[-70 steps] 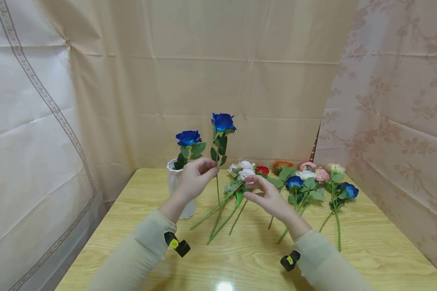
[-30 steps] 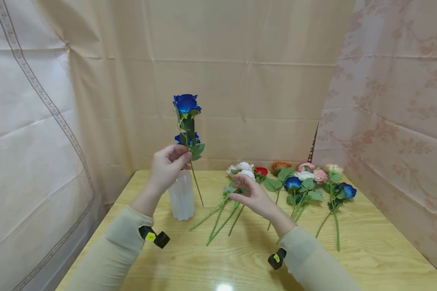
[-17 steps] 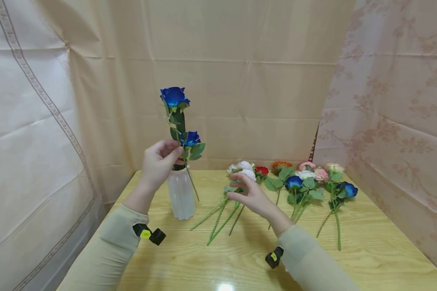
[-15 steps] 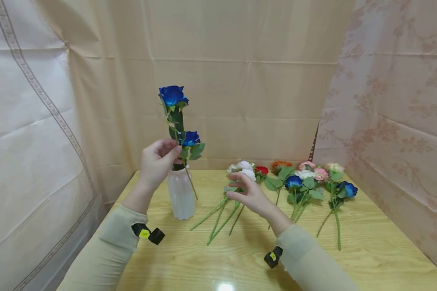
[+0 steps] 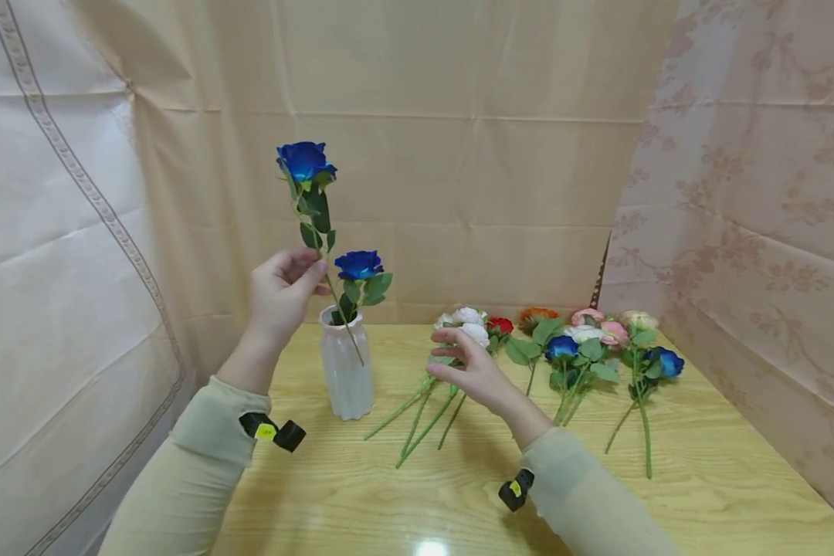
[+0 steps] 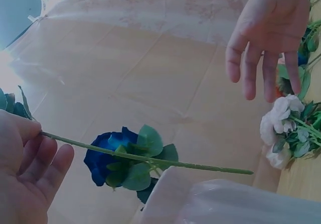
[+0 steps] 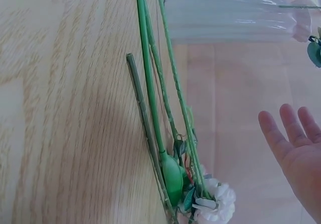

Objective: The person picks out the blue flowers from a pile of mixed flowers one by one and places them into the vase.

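My left hand [image 5: 281,293] pinches the stem of a blue rose [image 5: 306,162] between thumb and fingers. The rose leans left, and its stem end hangs in front of the white vase [image 5: 346,374], outside the mouth. A second blue rose [image 5: 359,265] stands in that vase with its leaves above the rim. In the left wrist view the held stem [image 6: 150,158] crosses in front of the second rose. My right hand [image 5: 472,371], fingers spread and relaxed, hovers over the white flowers [image 5: 469,316] and holds nothing; its palm [image 6: 278,23] shows in the left wrist view.
On the wooden table [image 5: 403,510], green stems [image 5: 417,425] point toward me. Further right lie a red flower [image 5: 500,325], an orange flower [image 5: 537,316], pink flowers [image 5: 615,333] and blue roses [image 5: 666,362]. A beige curtain [image 5: 445,170] hangs behind.
My left hand has carried the blue rose left and up, from right of the vase to its upper left. The right hand has shifted slightly left, still holding nothing.
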Tool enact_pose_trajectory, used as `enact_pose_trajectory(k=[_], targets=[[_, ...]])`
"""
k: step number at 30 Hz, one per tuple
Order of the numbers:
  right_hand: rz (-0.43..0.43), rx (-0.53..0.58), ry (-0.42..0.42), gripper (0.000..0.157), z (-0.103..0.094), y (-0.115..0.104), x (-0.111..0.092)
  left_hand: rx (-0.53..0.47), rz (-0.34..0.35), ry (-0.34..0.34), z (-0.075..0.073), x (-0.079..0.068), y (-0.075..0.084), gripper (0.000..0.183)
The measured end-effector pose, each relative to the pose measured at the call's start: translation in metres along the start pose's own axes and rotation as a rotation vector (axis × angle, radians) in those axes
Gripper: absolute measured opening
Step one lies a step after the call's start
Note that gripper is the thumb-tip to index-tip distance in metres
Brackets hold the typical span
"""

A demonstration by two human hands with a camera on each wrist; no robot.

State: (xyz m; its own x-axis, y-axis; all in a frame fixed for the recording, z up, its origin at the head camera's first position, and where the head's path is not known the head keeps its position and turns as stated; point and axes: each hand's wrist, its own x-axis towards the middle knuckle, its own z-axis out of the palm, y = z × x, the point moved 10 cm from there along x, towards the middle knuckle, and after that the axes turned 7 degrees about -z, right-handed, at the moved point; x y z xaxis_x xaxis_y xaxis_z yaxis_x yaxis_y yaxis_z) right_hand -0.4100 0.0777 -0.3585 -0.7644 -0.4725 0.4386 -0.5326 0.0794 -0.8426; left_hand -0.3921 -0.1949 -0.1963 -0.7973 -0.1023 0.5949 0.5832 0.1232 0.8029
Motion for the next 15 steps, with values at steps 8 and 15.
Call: enact_pose_trajectory(k=[8, 15], targets=[[0.011, -0.023, 0.005, 0.06, 0.002, 0.001, 0.004, -0.057, -0.008, 0.067, -0.015, 0.008, 0.004, 0.015], [0.013, -0.052, 0.008, 0.06, 0.002, 0.0, 0.007, -0.108, -0.004, 0.154, -0.03, 0.013, 0.01, 0.009]])
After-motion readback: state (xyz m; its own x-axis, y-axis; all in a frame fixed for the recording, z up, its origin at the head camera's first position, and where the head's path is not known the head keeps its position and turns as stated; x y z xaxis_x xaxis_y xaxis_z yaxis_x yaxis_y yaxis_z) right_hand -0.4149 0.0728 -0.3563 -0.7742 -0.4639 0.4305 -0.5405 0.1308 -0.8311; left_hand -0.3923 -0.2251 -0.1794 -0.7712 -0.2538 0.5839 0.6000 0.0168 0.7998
